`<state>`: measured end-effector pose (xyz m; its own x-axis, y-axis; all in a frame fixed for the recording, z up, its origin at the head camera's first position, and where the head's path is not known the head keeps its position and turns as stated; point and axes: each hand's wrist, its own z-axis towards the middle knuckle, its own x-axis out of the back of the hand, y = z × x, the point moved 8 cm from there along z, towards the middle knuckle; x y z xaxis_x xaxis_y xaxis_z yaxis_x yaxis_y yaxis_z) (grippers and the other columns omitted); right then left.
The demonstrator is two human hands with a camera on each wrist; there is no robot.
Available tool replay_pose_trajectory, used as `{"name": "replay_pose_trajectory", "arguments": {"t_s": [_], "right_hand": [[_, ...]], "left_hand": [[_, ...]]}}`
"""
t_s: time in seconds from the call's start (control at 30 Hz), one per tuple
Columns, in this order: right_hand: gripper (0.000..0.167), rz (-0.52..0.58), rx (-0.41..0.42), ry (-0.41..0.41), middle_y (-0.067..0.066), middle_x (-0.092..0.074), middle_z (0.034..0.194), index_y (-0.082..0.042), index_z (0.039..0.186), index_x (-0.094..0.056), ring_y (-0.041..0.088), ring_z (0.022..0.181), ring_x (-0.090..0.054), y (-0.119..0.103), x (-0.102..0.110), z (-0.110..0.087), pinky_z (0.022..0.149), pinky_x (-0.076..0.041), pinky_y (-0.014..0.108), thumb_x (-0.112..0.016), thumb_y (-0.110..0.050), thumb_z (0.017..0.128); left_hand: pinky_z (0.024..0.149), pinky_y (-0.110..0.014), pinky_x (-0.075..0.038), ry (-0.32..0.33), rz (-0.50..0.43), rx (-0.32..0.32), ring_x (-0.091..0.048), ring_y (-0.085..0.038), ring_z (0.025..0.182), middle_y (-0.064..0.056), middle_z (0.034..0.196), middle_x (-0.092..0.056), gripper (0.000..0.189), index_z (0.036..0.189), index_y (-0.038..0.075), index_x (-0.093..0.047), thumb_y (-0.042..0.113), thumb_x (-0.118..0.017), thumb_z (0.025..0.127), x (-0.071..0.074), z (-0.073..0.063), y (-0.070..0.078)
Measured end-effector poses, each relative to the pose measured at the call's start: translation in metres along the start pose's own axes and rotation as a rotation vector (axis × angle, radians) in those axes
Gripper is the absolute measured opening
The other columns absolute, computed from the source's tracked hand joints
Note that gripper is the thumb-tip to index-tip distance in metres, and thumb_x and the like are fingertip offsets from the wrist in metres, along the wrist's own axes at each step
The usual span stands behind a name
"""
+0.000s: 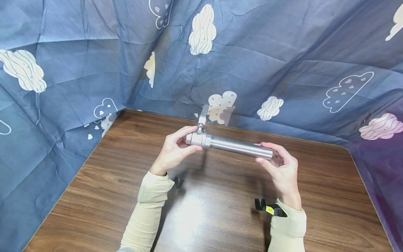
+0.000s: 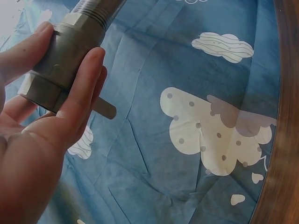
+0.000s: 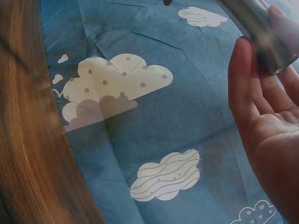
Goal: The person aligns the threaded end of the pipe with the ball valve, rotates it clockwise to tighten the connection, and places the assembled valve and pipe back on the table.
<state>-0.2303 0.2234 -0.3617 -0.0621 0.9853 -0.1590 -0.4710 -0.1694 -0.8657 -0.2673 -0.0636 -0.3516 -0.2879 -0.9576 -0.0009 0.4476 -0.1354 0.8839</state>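
A silver ball valve [image 1: 196, 139] with a flat lever handle [image 1: 203, 114] is joined to a smooth metal pipe [image 1: 239, 147]. Both are held up over the wooden table, with the lever pointing away from the person. The left hand [image 1: 174, 148] grips the valve body, thumb on the near side and fingers on the far side. At the pipe's other end, the right hand [image 1: 281, 168] holds it between thumb and fingers. In the left wrist view, threads [image 2: 91, 14] show where the pipe meets the valve [image 2: 60, 65]. The pipe's open end [image 3: 275, 63] lies within the right hand's fingers.
The brown wood-grain table [image 1: 104, 182] spreads below both hands. Blue cloth [image 1: 267, 52] printed with clouds hangs behind it and along its sides. A black wrist-camera mount [image 1: 274, 210] sits at the right cuff, and a black piece [image 1: 178, 182] shows beside the left cuff.
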Motion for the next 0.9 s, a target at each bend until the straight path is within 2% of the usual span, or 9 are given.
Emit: {"name": "replay_pose_trajectory", "arguments": {"t_s": [0.1,0.23,0.33,0.5,0.6,0.77,0.83,0.9], "right_hand": [[0.045,-0.035,-0.033,0.031,0.006,-0.073,0.106,0.019,0.114,-0.057,0.013,0.094,-0.069,0.0013,0.003,-0.0006,0.077,-0.057,0.019,-0.066,0.027,0.071],[0.042,-0.077,-0.069,0.062,0.001,-0.074,0.098,0.015,0.113,-0.06,0.009,0.087,-0.069,0.0032,0.0066,-0.0004,0.075,-0.057,0.017,-0.067,0.023,0.072],[0.038,-0.082,-0.07,0.069,-0.001,-0.074,0.091,0.013,0.111,-0.063,0.006,0.081,-0.068,0.0031,0.0075,0.0002,0.071,-0.056,0.015,-0.067,0.022,0.073],[0.03,-0.056,-0.044,0.074,0.001,-0.074,0.083,0.01,0.104,-0.067,0.008,0.071,-0.068,0.0017,0.0063,0.0012,0.065,-0.056,0.016,-0.065,0.022,0.076],[0.026,-0.08,-0.034,0.099,0.001,-0.074,0.081,0.007,0.1,-0.069,0.008,0.065,-0.068,0.0011,0.0068,0.0019,0.062,-0.056,0.017,-0.065,0.02,0.077],[0.021,-0.097,0.017,0.081,0.003,-0.073,0.094,0.015,0.099,-0.065,0.009,0.078,-0.067,-0.003,0.0038,0.0031,0.065,-0.054,0.014,-0.064,0.02,0.079],[0.022,-0.085,0.014,0.078,0.003,-0.072,0.094,0.016,0.1,-0.064,0.01,0.076,-0.065,-0.0031,0.0029,0.003,0.064,-0.054,0.015,-0.064,0.02,0.079],[0.023,-0.079,-0.003,0.085,0.003,-0.072,0.088,0.016,0.1,-0.065,0.01,0.069,-0.064,-0.0021,0.0033,0.0025,0.061,-0.054,0.016,-0.065,0.02,0.078]], "left_hand": [[0.082,-0.028,-0.059,-0.003,-0.003,-0.002,-0.06,-0.008,0.091,-0.025,0.116,-0.057,0.059,0.127,-0.014,-0.052,-0.019,-0.072,0.072,-0.0009,-0.0002,0.0003],[0.082,-0.027,-0.059,-0.003,-0.009,0.007,-0.06,-0.008,0.091,-0.018,0.116,-0.059,0.059,0.127,-0.014,-0.053,-0.019,-0.072,0.071,-0.0015,-0.0003,-0.0008],[0.082,-0.028,-0.059,-0.005,-0.009,0.009,-0.06,-0.008,0.09,-0.015,0.115,-0.06,0.059,0.127,-0.013,-0.053,-0.019,-0.072,0.071,-0.0023,-0.0002,-0.0013],[0.08,-0.029,-0.059,-0.005,0.003,0.004,-0.06,-0.008,0.089,-0.026,0.116,-0.058,0.058,0.127,-0.013,-0.053,-0.019,-0.071,0.072,-0.0025,0.0001,-0.0015],[0.079,-0.028,-0.06,-0.002,0.004,0.012,-0.06,-0.008,0.088,-0.027,0.117,-0.058,0.058,0.127,-0.012,-0.054,-0.019,-0.072,0.072,-0.0024,0.0005,-0.0023],[0.079,-0.028,-0.06,0.002,-0.004,0.019,-0.06,-0.009,0.088,-0.026,0.118,-0.058,0.058,0.127,-0.013,-0.053,-0.019,-0.072,0.072,-0.0024,0.0006,-0.0021],[0.078,-0.028,-0.06,0.002,-0.008,0.02,-0.06,-0.009,0.088,-0.026,0.118,-0.058,0.059,0.127,-0.013,-0.053,-0.019,-0.072,0.072,-0.0022,0.0004,-0.002],[0.078,-0.028,-0.06,0.001,-0.008,0.02,-0.06,-0.008,0.088,-0.026,0.117,-0.058,0.058,0.127,-0.013,-0.053,-0.019,-0.072,0.072,-0.002,0.0004,-0.0022]]}}
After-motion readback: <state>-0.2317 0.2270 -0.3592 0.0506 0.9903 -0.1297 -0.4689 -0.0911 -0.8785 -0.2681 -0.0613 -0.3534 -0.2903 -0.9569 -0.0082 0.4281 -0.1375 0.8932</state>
